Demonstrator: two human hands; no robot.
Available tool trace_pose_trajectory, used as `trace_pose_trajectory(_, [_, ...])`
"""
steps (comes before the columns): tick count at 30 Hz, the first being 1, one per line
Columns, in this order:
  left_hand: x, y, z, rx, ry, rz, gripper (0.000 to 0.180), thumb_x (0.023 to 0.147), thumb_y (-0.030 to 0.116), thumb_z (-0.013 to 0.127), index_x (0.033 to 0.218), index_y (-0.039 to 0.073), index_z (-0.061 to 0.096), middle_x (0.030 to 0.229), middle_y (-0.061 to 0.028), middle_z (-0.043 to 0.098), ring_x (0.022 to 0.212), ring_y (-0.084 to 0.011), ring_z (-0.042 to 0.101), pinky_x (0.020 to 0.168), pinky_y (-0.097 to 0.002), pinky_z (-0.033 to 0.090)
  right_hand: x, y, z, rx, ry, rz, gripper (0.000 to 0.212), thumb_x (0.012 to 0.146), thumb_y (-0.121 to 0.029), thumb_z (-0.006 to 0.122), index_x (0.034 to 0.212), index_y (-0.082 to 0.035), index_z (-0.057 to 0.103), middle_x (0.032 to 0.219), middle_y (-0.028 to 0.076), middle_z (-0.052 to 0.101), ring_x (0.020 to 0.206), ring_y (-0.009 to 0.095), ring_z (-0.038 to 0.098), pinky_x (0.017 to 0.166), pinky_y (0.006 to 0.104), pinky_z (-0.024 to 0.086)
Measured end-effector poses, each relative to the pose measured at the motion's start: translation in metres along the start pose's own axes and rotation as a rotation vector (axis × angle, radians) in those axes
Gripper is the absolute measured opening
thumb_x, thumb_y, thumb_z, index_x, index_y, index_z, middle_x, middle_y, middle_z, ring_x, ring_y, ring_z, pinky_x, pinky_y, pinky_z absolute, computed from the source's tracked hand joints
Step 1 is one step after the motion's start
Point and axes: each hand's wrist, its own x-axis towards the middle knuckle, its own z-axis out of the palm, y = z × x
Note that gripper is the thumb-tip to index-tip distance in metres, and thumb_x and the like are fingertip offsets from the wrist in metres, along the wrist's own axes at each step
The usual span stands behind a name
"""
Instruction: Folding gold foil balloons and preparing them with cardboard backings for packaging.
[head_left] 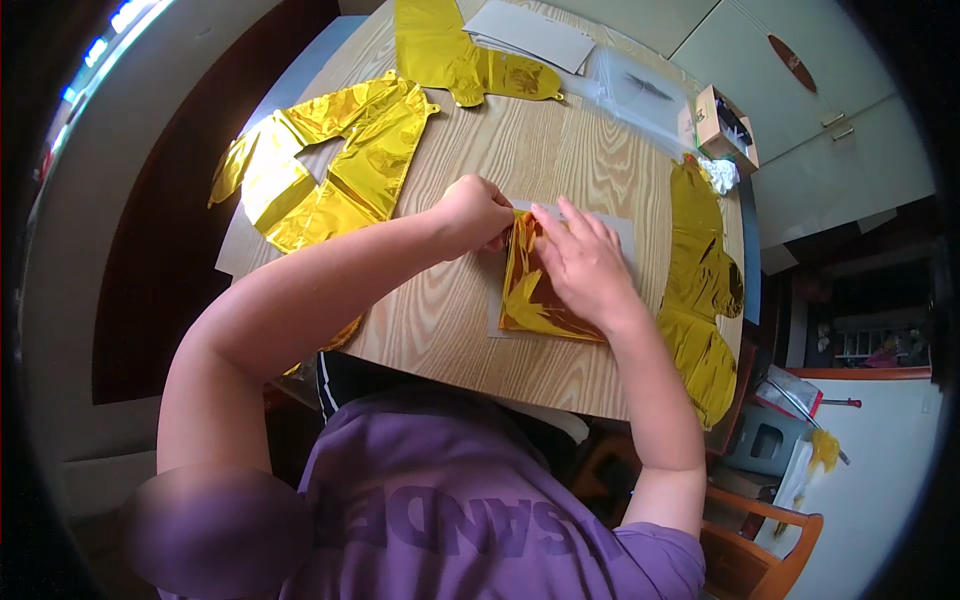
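Note:
A folded gold foil balloon (530,290) lies on a pale grey card (622,228) near the front middle of the wooden table. My left hand (475,215) is closed in a pinch at its upper left corner; the fingertips are partly hidden. Resting on top of the foil, my right hand (582,262) has its fingers stretched out and lying flat. To the left is a flat gold foil balloon (385,165) with an opening in its middle. Another gold foil balloon (430,55) lies at the far edge, and a long one (695,290) hangs over the right edge.
Pale card sheets (530,38) and clear plastic bags (635,85) lie at the far side. A small cardboard box (722,125) with dark items stands at the far right, beside crumpled white material (720,176). A wooden chair (790,560) is at the lower right.

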Motion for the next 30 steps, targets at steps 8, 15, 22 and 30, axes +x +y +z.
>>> trace_pose_trajectory(8, [-0.003, -0.004, 0.002, 0.020, 0.030, 0.070, 0.020, 0.091, 0.016, 0.066, 0.095, -0.004, 0.069, 0.072, -0.0055, 0.067, 0.053, -0.0114, 0.061, 0.048, -0.0265, 0.050, 0.071, 0.022, -0.014, 0.525, -0.343, 0.114, 0.017, 0.091, -0.019, 0.071, 0.099, -0.004, 0.073, 0.097, 0.005, 0.062, 0.090, 0.015, 0.062, 0.079, 0.0299, 0.050])
trace_pose_trajectory(15, [-0.009, -0.002, 0.000, 0.040, 0.041, 0.080, 0.021, 0.092, 0.018, 0.066, 0.096, -0.003, 0.069, 0.071, -0.0060, 0.067, 0.052, -0.0112, 0.061, 0.047, -0.0269, 0.049, 0.089, 0.029, -0.013, 0.732, -0.595, 0.247, 0.016, 0.092, -0.019, 0.071, 0.095, -0.003, 0.070, 0.082, -0.002, 0.064, 0.078, 0.009, 0.059, 0.072, 0.0261, 0.050])
trace_pose_trajectory(22, [-0.011, -0.003, 0.000, 0.029, 0.008, 0.020, 0.024, 0.093, 0.020, 0.066, 0.096, -0.003, 0.069, 0.071, -0.0053, 0.066, 0.052, -0.0113, 0.060, 0.046, -0.0263, 0.048, 0.090, 0.028, -0.020, 0.855, -0.673, 0.288, 0.014, 0.093, -0.018, 0.071, 0.092, -0.004, 0.067, 0.079, -0.004, 0.062, 0.073, 0.005, 0.056, 0.065, 0.0228, 0.046])
trace_pose_trajectory(30, [-0.009, -0.008, 0.001, -0.120, -0.066, -0.001, 0.021, 0.095, 0.020, 0.068, 0.095, -0.001, 0.069, 0.072, -0.0039, 0.065, 0.050, -0.0098, 0.057, 0.046, -0.0245, 0.047, 0.089, 0.035, -0.009, 0.892, -0.616, 0.233, 0.015, 0.092, -0.018, 0.071, 0.092, -0.003, 0.068, 0.081, -0.003, 0.064, 0.074, 0.006, 0.057, 0.067, 0.0239, 0.047])
